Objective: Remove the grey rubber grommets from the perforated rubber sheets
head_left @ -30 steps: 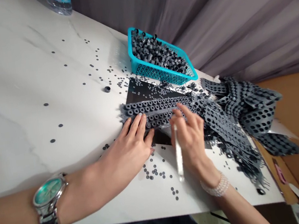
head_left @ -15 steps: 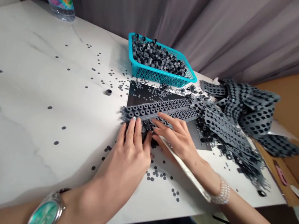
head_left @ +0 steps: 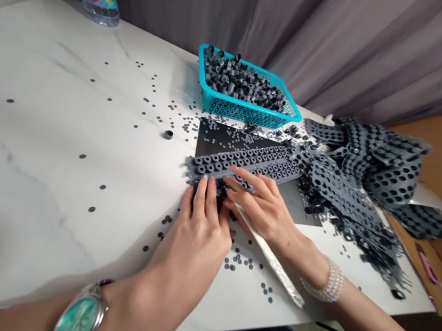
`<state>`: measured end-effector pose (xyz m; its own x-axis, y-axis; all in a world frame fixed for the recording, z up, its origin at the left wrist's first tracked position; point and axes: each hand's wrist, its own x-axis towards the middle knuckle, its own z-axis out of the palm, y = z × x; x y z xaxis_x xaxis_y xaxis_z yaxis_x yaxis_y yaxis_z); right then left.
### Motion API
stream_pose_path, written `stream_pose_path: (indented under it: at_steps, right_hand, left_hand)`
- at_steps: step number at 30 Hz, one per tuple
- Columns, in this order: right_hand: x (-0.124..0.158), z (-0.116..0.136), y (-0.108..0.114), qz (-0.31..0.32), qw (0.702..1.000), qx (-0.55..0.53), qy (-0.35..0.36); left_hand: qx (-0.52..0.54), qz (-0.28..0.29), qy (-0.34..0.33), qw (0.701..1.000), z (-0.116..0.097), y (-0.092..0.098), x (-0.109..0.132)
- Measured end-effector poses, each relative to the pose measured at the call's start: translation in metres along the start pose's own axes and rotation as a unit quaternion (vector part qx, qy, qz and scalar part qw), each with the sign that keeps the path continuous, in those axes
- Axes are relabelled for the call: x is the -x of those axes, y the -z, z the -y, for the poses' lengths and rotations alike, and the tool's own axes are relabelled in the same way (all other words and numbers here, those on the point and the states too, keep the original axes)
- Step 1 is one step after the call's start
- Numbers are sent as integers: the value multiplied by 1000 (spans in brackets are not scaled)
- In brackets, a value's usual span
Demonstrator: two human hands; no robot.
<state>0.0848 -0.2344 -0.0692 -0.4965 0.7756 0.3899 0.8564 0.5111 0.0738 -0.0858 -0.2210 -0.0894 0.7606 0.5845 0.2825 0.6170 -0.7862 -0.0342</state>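
A grey rubber strip (head_left: 245, 163) studded with small rings lies across a dark mat (head_left: 218, 140) on the white marble table (head_left: 62, 153). My left hand (head_left: 200, 227) rests on the strip's near left end, fingers together and pressed flat. My right hand (head_left: 264, 208) lies beside it with fingers stretched over the strip, while a thin silver tool (head_left: 270, 258) is tucked under its palm and points back toward me. The two hands touch at the fingertips.
A teal basket (head_left: 250, 111) full of loose grey rings stands behind the mat. A heap of punched-out grey strips (head_left: 367, 174) lies at the right by the table's edge. Small grey discs (head_left: 238, 260) are scattered about. A bottle (head_left: 100, 3) stands far back.
My right hand moved left along the strip and laid its fingers flat beside my left hand; the silver tool swung from upright to slanting under the palm. The view shifted slightly.
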Motion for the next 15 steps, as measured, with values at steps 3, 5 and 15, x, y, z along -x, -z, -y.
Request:
stream_pose_path:
  at_steps: [3,5,15]
  right_hand:
    - [1,-1,0,-2,1000,-1,-6]
    - [2,-2,0,6,1000,3,-8]
    - [-2,-10,-9,-4,995,84,-48]
  left_hand:
    - [0,8,-5,1000,1,2,0]
    - [-2,12,-5,1000,2,2,0]
    - [1,8,14,1000,0,-1,1]
